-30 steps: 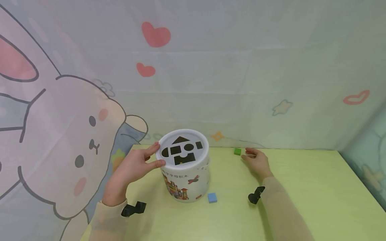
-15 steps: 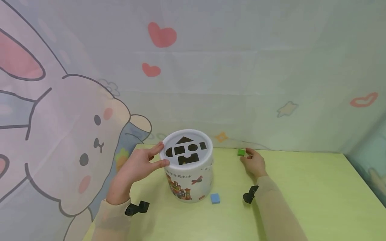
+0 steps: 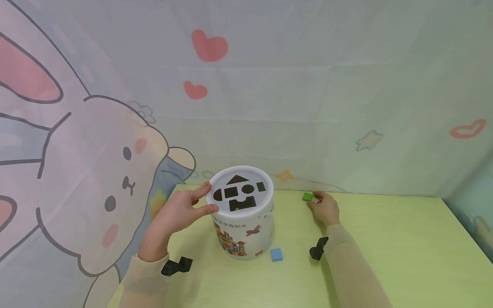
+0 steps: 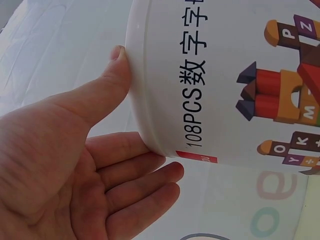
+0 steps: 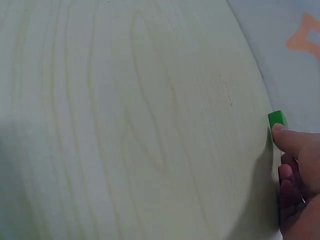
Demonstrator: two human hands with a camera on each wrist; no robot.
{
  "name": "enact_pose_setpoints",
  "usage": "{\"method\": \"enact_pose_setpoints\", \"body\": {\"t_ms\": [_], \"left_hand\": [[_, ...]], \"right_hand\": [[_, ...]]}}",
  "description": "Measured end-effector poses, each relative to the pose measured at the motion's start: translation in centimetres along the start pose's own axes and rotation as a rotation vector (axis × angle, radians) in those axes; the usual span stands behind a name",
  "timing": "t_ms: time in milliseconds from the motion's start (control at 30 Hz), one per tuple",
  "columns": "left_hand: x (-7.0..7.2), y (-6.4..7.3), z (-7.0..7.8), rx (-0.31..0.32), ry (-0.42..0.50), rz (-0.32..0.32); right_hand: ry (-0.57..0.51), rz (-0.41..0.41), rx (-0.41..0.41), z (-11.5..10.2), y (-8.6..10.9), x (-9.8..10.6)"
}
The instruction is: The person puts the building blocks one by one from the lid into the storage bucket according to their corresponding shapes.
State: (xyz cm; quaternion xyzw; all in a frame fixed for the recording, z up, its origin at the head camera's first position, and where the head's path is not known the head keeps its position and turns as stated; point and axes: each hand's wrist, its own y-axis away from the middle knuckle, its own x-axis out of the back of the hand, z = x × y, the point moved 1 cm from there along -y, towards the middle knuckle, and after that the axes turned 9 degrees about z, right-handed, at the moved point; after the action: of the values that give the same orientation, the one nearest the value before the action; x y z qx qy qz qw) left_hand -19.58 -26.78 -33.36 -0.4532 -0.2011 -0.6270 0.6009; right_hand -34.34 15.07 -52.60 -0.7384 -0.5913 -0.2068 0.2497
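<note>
A white bucket of toy blocks stands on the table, its lid cut with several shaped holes. My left hand rests on the left side of the lid's rim, thumb and fingers spread along it. In the left wrist view, the thumb of that hand touches the rim and the lower fingers extend beneath it. At the table's back edge my right hand pinches a small green block between thumb and fingers. The right wrist view shows the thumb on the block.
A light blue square block lies just right of the bucket's base. The pale yellow-green table ends at a printed cloth backdrop with a cartoon rabbit, which rises behind it and to the left.
My right hand has moved left to the green block and taken hold of it; the block has tilted slightly. The left hand stays at the bucket's rim. The head view has shifted a little.
</note>
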Motion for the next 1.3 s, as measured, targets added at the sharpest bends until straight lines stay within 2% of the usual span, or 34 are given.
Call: {"method": "enact_pose_setpoints", "body": {"t_ms": [300, 667, 867, 1033, 1300], "left_hand": [[-0.2, 0.2, -0.2, -0.001, 0.003, 0.005], [-0.1, 0.2, -0.2, -0.006, 0.003, 0.012], [-0.1, 0.1, -0.2, -0.006, 0.006, 0.016], [0.0, 0.0, -0.2, -0.001, 0.0, 0.013], [0.0, 0.0, -0.1, 0.009, -0.003, 0.008]], "right_hand": [[0.017, -0.012, 0.022, -0.1, 0.4, 0.1], [-0.04, -0.082, 0.013, 1.4, -0.1, 0.4], [-0.103, -0.126, 0.014, 1.3, -0.1, 1.0], [-0.141, -0.142, 0.066, 1.3, 0.1, 1.6], [-0.144, -0.118, 0.139, 1.2, 0.9, 2.4]]}}
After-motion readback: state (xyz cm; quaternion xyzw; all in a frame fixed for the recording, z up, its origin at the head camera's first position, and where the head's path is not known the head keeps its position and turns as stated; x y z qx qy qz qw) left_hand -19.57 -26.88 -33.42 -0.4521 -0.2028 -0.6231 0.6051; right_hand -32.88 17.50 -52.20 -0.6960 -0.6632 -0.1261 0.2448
